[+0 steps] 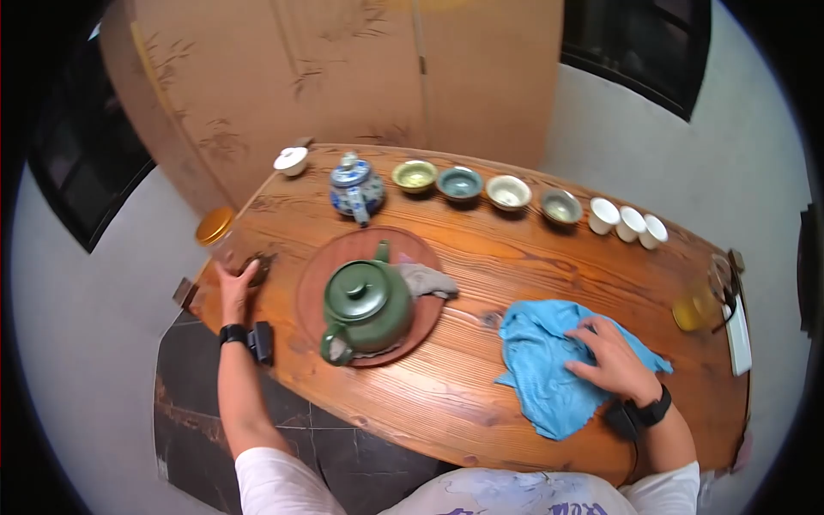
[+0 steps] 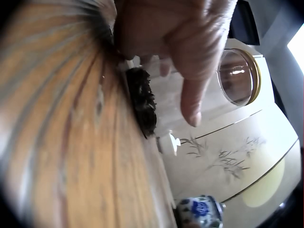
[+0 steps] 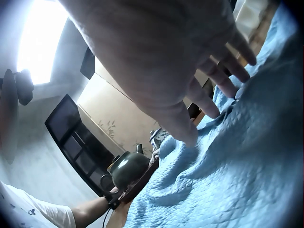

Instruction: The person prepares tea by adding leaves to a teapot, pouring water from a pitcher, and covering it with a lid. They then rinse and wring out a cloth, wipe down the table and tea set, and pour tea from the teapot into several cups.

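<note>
My left hand (image 1: pixel 234 285) grips a clear jar (image 2: pixel 234 78) with a gold lid (image 1: pixel 215 226) at the table's left end. Its thumb lies along the near side in the left wrist view, and fingers show faintly through the wall. Dark tea leaves (image 2: pixel 142 102) fill the bottom of the jar. On the right, my right hand (image 1: pixel 616 359) rests over a crumpled light-blue cloth (image 1: pixel 549 378), with loosely bent fingers (image 3: pixel 221 83) spread at its folds. Between the hands, a green teapot (image 1: pixel 369 309) with a lid stands on a round reddish-brown tray (image 1: pixel 313 287).
A folded grey cloth (image 1: pixel 429 281) lies at the tray's right edge. Along the back stand a white lidded cup (image 1: pixel 291 161), a blue-and-white teapot (image 1: pixel 357 187), several bowls (image 1: pixel 460 184) and three white cups (image 1: pixel 631 223). A glass pitcher (image 1: pixel 689 311) with yellow liquid stands far right.
</note>
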`<state>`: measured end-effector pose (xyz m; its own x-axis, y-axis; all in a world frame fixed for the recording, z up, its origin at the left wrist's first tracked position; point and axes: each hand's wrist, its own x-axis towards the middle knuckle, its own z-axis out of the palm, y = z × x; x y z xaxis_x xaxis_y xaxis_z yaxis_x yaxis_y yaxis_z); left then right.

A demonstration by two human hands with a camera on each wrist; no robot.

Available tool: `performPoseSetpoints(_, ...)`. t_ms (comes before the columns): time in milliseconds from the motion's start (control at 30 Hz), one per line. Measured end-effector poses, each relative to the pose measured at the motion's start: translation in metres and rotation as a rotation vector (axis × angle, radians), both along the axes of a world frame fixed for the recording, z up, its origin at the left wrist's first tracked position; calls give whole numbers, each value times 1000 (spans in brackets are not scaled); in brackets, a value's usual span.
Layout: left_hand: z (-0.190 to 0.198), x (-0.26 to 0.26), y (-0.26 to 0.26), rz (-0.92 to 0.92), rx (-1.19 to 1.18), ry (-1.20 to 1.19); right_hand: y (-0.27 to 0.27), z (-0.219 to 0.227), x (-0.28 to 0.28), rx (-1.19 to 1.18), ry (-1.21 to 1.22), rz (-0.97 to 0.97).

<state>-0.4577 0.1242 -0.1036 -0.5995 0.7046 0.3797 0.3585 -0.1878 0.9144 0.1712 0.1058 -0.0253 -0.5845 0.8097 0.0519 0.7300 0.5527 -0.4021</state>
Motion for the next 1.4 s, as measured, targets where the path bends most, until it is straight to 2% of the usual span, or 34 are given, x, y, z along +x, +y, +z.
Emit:
performPoseSetpoints(67,4,3,0,-6,-19,3,1,-3,-3,1,21,-20)
performPoseSetpoints(133,13,15,-3,9,-77,4,4,-6,-11,155,30,-25)
performPoseSetpoints(167,14,18,-3,39,-75,37,6,-7,-16,152,33,-34)
performPoseSetpoints(233,16,22,-10,69,-71,76,11,-12,-25,179,7,112)
performPoseSetpoints(267,15,22,-14,105,-67,33,13,-17,-28,182,12,110)
performPoseSetpoints(333,9,8,-27,142,-49,-95,18,-27,-30,-11,-82,186)
performPoseSetpoints(400,30,39,-53,311,-105,-113,14,-37,-21,29,-100,220)
performPoseSetpoints(433,44,73,-68,404,-101,-133,11,-42,-16,64,-130,258)
performPoseSetpoints(500,41,101,-90,255,-13,-65,-1,-40,-6,47,-127,271)
performPoseSetpoints(567,53,174,-102,128,-2,119,-7,-35,2,29,-134,288)
performPoseSetpoints(633,60,232,-103,26,-23,127,-7,-32,8,-11,-105,291)
performPoseSetpoints(700,52,252,-94,-49,-81,256,-7,-33,8,-6,-105,292)
performPoseSetpoints(767,48,260,-85,189,-82,554,-7,-32,7,2,-103,301)
performPoseSetpoints(800,47,262,-86,208,-79,558,-7,-30,4,-11,-100,280)
performPoseSetpoints(867,49,262,-87,162,-227,213,-5,-27,1,-21,-84,272)
performPoseSetpoints(900,46,261,-86,174,-228,223,-4,-24,0,2,-56,273)
performPoseSetpoints(967,48,263,-85,-54,-76,-132,0,-13,-6,18,-18,278)
performPoseSetpoints(1000,56,269,-92,-69,-161,-300,4,-1,-13,-13,-21,322)
performPoseSetpoints(1033,60,270,-95,-65,-164,-301,9,7,-21,-44,-29,365)
performPoseSetpoints(1067,61,270,-96,-105,-178,-386,12,10,-30,59,44,411)
performPoseSetpoints(1100,62,269,-97,-145,-189,-470,16,16,-42,59,43,414)
performPoseSetpoints(1167,56,261,-96,-215,-169,-478,19,28,-71,-50,47,504)
performPoseSetpoints(1233,53,254,-97,-291,-153,-480,25,12,-105,139,292,565)
performPoseSetpoints(1300,51,253,-95,-333,-143,-422,34,5,-144,341,334,608)
performPoseSetpoints(1400,55,257,-94,-341,-111,-506,36,1,-193,373,295,555)
